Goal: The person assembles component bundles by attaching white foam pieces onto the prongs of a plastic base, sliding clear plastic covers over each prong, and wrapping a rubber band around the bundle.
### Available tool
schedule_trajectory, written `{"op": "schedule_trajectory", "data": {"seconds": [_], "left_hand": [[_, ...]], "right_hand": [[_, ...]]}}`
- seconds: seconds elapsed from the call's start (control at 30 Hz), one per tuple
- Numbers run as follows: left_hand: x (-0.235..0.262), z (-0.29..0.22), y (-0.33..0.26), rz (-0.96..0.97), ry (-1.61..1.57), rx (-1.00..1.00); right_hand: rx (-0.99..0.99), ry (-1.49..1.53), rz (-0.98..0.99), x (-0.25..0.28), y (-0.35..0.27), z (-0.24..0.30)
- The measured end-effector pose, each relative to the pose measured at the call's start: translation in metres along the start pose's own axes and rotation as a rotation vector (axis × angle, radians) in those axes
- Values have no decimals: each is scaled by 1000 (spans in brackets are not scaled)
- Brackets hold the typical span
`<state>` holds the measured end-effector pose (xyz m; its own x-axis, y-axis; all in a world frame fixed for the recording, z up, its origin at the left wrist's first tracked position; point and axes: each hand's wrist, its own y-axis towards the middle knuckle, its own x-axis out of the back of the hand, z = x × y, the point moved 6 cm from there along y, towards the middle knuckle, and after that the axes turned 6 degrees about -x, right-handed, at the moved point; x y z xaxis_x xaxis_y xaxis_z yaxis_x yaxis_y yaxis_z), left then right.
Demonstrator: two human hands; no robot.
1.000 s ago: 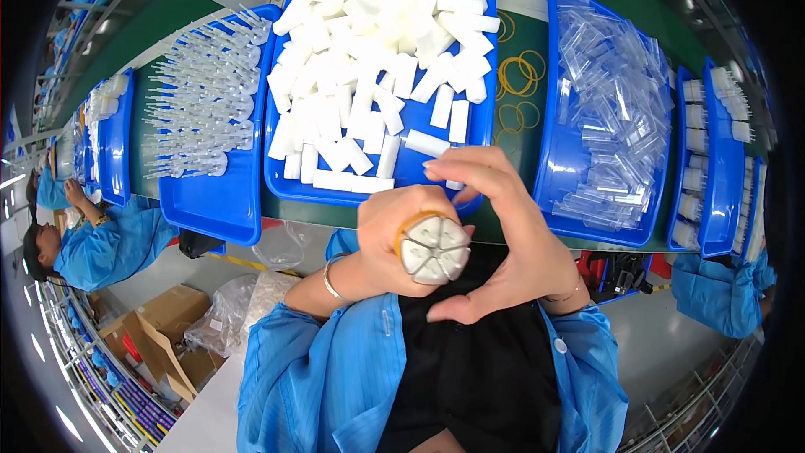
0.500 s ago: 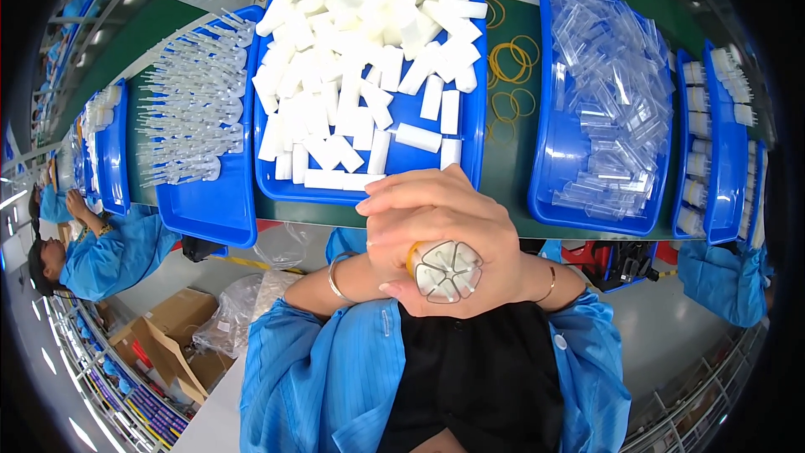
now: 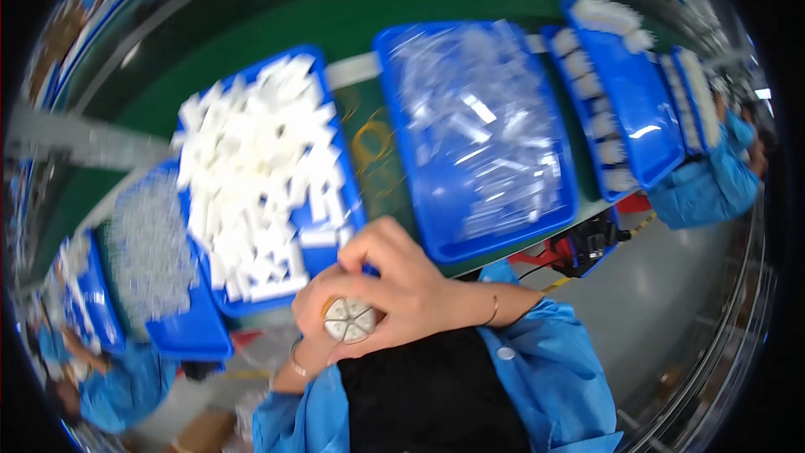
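Both hands are closed around a bundle of clear tubes with white pieces inside, its round end facing up. An orange-yellow rubber band shows at the left edge of the bundle. My left hand wraps it from the left, partly covered by my right hand, whose bent fingers reach over the far side. Just beyond the hands stands a blue tray piled with white rectangular blocks. Loose yellow rubber bands lie on the green table to its right.
A blue tray of clear plastic tubes stands right of the bands. Further right are blue trays with white parts. At left, a blue tray holds thin translucent pieces. People in blue work at both sides. The picture is blurred.
The whole view has turned, so the trays sit lower and further left. The bundle has shifted left in the picture, and my right hand's fingers look more bent over it.
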<state>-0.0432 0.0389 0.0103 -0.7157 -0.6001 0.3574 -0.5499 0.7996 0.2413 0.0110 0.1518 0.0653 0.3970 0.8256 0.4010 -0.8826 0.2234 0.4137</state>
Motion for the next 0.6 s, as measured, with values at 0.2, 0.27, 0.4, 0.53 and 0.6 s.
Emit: {"op": "schedule_trajectory", "data": {"seconds": [0.2,0.27,0.4,0.53,0.6], "left_hand": [[-31,7,13,204,-172,34],[-39,-14,29,227,-217,-37],[-17,-11,29,-54,-335,-24],[0,-1,23,-155,-341,64],[4,5,22,-188,-367,79]], "right_hand": [[70,-131,-86,28,-27,-9],[-27,-165,-33,66,-27,-9],[-153,-536,-281,201,-25,-13],[-436,-1025,-719,365,-30,-46],[-662,-1179,-690,426,-30,-77]]}}
